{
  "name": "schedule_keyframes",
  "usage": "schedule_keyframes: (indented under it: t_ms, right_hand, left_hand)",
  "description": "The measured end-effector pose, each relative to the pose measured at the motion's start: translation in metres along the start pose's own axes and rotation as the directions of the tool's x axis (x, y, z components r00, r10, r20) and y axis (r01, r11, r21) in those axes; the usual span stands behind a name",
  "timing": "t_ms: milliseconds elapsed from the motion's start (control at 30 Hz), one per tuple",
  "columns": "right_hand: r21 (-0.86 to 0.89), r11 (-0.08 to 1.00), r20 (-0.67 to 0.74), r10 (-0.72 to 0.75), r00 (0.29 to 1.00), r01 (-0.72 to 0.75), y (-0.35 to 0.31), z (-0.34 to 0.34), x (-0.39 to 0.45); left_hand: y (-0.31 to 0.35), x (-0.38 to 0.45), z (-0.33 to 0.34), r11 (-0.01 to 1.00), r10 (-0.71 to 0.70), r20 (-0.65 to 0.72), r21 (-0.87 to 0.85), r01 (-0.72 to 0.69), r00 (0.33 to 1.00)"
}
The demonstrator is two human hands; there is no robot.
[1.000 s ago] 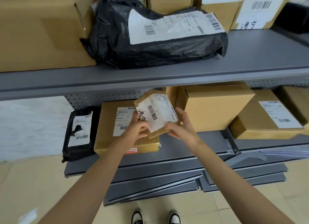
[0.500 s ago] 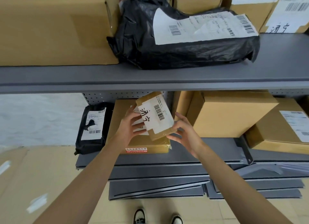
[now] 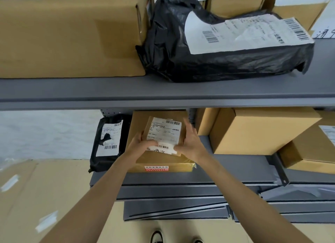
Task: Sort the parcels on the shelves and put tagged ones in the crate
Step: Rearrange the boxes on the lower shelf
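A small cardboard parcel with a white barcode label on top and a handwritten tag on its near side is held between both hands, low over a flat brown box on the lower shelf. My left hand grips its left near corner. My right hand holds its right side, fingers reaching up the far edge. No crate is in view.
A black bag parcel stands left of the flat box. Larger cardboard boxes fill the lower shelf's right. On the upper shelf lie a big box and a black bagged parcel. Grey panels lie on the floor.
The small parcel was tilted up with its handwritten tag facing me; both hands have turned it flat and lowered it over the flat brown box. The camera view has shifted left.
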State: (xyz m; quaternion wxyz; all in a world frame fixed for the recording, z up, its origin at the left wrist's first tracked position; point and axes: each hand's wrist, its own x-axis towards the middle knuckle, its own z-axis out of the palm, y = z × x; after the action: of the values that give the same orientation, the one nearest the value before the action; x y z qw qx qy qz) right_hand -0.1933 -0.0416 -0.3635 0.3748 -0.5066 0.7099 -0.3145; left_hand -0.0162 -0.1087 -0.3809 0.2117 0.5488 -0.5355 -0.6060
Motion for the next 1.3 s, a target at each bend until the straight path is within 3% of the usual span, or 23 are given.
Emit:
schedule_keyframes:
  t_ms: [200,333,433,533,600,667,733,800,867,1000,1100,1167,1200,1233,1300]
  right_hand:
    - [0.034,0.999,-0.135,0.004,0.991,0.0,-0.003,0.013,0.027]
    - [-0.112,0.986,-0.329,0.083,0.941,-0.126,-0.01,0.017,0.047]
    - [-0.04,0.989,-0.26,0.13,0.957,-0.145,-0.012,0.016,0.058]
    - [0.068,0.989,-0.118,0.138,0.983,-0.131,-0.006,0.006,0.054]
    - [0.06,0.993,-0.12,0.107,0.987,-0.1,0.001,-0.002,0.043]
    - [0.069,0.997,-0.245,0.039,0.969,-0.023,0.007,-0.014,0.028]
    - [0.032,0.998,-0.406,-0.037,0.913,0.055,0.009,-0.031,0.013]
    - [-0.028,0.996,-0.492,-0.087,0.866,0.084,0.009,-0.05,0.001]
    - [-0.064,0.993,-0.512,-0.115,0.851,0.096,0.01,-0.065,-0.009]
    - [-0.118,0.976,-0.587,-0.216,0.78,0.182,0.021,-0.081,-0.032]
    - [-0.246,0.943,-0.746,-0.332,0.577,0.225,0.038,-0.091,-0.047]
    - [-0.369,0.928,-0.828,-0.35,0.438,0.044,0.056,-0.107,-0.052]
    - [-0.413,0.908,-0.834,-0.342,0.434,-0.077,0.065,-0.119,-0.053]
    - [-0.456,0.874,-0.805,-0.328,0.494,-0.164,0.074,-0.131,-0.054]
    - [-0.548,0.811,-0.682,-0.294,0.669,-0.203,0.093,-0.154,-0.055]
  left_hand:
    - [0.007,0.026,-0.015,1.0,0.017,-0.039,0.013,-0.016,0.999]
    - [0.022,0.044,-0.012,0.968,0.054,-0.078,0.25,-0.033,0.995]
    - [0.032,0.055,-0.006,0.897,0.084,-0.204,0.442,0.015,0.975]
    - [0.037,0.055,0.0,0.878,0.021,-0.301,0.462,0.126,0.953]
    - [0.037,0.053,0.004,0.899,-0.075,-0.263,0.399,0.179,0.962]
    - [0.041,0.047,0.011,0.931,-0.274,-0.095,0.223,0.289,0.957]
    - [0.048,0.037,0.025,0.911,-0.366,0.085,0.237,0.338,0.927]
    - [0.057,0.03,0.05,0.906,-0.302,0.157,0.355,0.231,0.94]
    - [0.067,0.024,0.08,0.908,-0.135,0.183,0.416,0.048,0.974]
    - [0.073,0.011,0.136,0.919,0.165,0.201,0.324,-0.224,0.966]
    - [0.075,-0.003,0.164,0.922,0.258,0.188,0.247,-0.3,0.948]
    - [0.078,-0.008,0.178,0.914,0.316,0.182,0.205,-0.351,0.931]
    - [0.081,-0.009,0.184,0.907,0.341,0.167,0.201,-0.371,0.925]
    - [0.082,-0.009,0.189,0.901,0.358,0.153,0.201,-0.384,0.921]
    - [0.085,-0.008,0.2,0.898,0.373,0.153,0.19,-0.397,0.915]
